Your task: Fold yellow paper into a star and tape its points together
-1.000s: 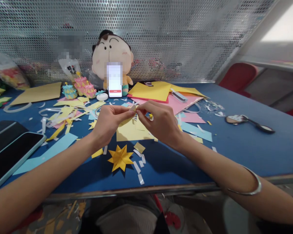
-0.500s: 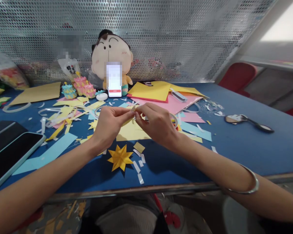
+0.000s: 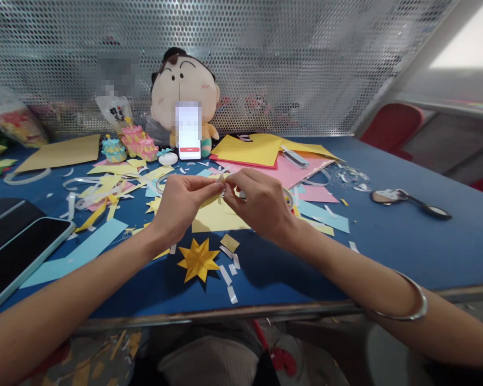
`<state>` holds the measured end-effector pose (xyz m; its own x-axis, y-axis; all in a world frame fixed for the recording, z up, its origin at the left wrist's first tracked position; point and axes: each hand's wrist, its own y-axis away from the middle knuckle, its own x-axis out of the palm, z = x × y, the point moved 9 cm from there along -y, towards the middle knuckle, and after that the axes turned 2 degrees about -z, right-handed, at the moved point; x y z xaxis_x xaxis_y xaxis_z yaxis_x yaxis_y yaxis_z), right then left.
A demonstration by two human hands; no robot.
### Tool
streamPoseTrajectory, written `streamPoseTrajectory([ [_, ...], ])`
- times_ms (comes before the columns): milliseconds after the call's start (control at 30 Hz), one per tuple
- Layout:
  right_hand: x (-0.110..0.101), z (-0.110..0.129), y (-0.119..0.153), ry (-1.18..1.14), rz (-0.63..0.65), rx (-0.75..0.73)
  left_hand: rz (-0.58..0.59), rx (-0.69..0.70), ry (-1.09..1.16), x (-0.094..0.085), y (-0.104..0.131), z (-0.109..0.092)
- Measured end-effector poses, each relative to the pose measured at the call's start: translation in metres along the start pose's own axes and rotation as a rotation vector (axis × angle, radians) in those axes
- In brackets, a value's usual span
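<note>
Pinched between the thumb and fingers of my left hand [image 3: 179,206] is a small pale yellow piece of paper [image 3: 221,178], mostly hidden by the fingers. My right hand [image 3: 260,203] meets it from the other side, its fingertips closed at the paper's edge. Both hands hover over a pale yellow sheet [image 3: 213,219]. Closer to me, a folded golden paper star [image 3: 198,260] lies on the blue table. Beside it are a small tan paper square [image 3: 229,243] and several white strips [image 3: 225,275].
Left are a large phone or tablet [image 3: 28,257], a light blue paper strip [image 3: 80,252] and scattered scraps [image 3: 108,187]. A plush doll [image 3: 185,86] backs a lit phone [image 3: 189,131]. Yellow sheets [image 3: 249,150], a box cutter [image 3: 295,158] and a dark-handled item [image 3: 410,201] lie right.
The hands stay nearly in place. The right fingertips have shifted slightly against the pale yellow paper.
</note>
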<state>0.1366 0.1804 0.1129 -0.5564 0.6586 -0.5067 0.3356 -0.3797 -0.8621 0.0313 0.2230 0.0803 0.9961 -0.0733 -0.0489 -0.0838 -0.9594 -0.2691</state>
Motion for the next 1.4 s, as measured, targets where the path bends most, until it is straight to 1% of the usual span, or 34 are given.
streamPoseTrajectory([
  [67,-0.001,-0.003,-0.001,-0.045,0.021,0.045,0.004,-0.003,0.006,0.0,0.0,0.0],
  [167,-0.003,-0.005,-0.001,-0.12,0.048,0.073,0.009,0.0,0.013,-0.001,-0.001,0.0],
  [267,-0.003,-0.004,-0.002,-0.146,0.064,0.068,0.014,0.037,-0.01,-0.001,-0.001,-0.003],
  [500,0.001,-0.005,-0.002,-0.092,0.091,0.034,0.051,0.107,-0.154,-0.001,-0.002,-0.01],
  [600,-0.002,-0.005,-0.003,-0.157,0.09,0.039,0.04,0.106,-0.174,-0.003,-0.003,-0.011],
  [667,-0.002,-0.008,-0.004,-0.244,0.102,0.089,0.04,0.104,-0.166,-0.004,-0.003,-0.011],
  [833,0.005,-0.023,-0.003,-0.525,0.166,0.352,0.064,0.122,-0.141,-0.003,-0.003,-0.012],
  [933,0.01,-0.028,-0.002,-0.635,0.185,0.449,0.075,0.129,-0.146,-0.002,-0.004,-0.012],
  [1033,0.01,-0.039,-0.002,-0.608,0.172,0.518,0.055,0.125,-0.148,-0.004,-0.005,-0.012],
  [1133,0.01,-0.055,0.0,-0.435,0.172,0.552,0.018,0.1,-0.118,-0.007,-0.008,-0.01],
  [1200,0.012,-0.065,0.003,-0.333,0.208,0.55,0.019,0.085,-0.089,-0.007,-0.009,-0.008],
  [1233,0.014,-0.068,0.004,-0.318,0.223,0.549,0.024,0.083,-0.082,-0.007,-0.009,-0.007],
  [1300,0.016,-0.072,0.006,-0.364,0.22,0.556,0.032,0.087,-0.088,-0.006,-0.01,-0.006],
  [1400,0.016,-0.07,0.006,-0.594,0.163,0.594,0.053,0.103,-0.107,-0.005,-0.009,-0.006],
])
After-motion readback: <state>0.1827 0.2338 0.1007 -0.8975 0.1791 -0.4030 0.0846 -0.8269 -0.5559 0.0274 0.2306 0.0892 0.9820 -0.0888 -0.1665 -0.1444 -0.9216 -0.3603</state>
